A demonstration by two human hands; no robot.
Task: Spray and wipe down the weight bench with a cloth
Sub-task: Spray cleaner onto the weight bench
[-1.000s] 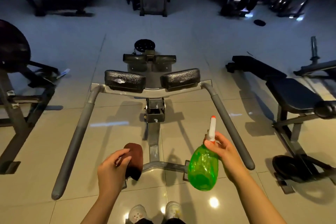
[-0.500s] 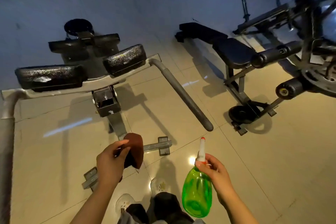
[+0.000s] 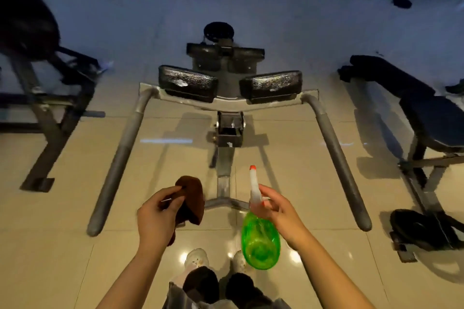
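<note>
My left hand (image 3: 158, 216) grips a folded brown cloth (image 3: 192, 199) low in the middle of the view. My right hand (image 3: 280, 213) holds a green spray bottle (image 3: 259, 243) by its white neck, the orange-tipped nozzle pointing away from me. Straight ahead stands a grey-framed gym machine with two black pads, the left pad (image 3: 188, 83) and the right pad (image 3: 271, 85), and two long padded bars (image 3: 118, 160) running toward me. A black weight bench (image 3: 426, 110) stands at the right, well beyond my right hand.
Another dark machine frame (image 3: 45, 120) stands at the left. A weight plate (image 3: 424, 229) lies by the right bench's foot. More dark equipment lines the far end of the room. My feet (image 3: 198, 258) stand on glossy beige floor tiles between the two padded bars.
The view swung right toward the black bench half a second ago and has swung back to centre on the padded machine. Both hands keep their hold on the cloth and the bottle.
</note>
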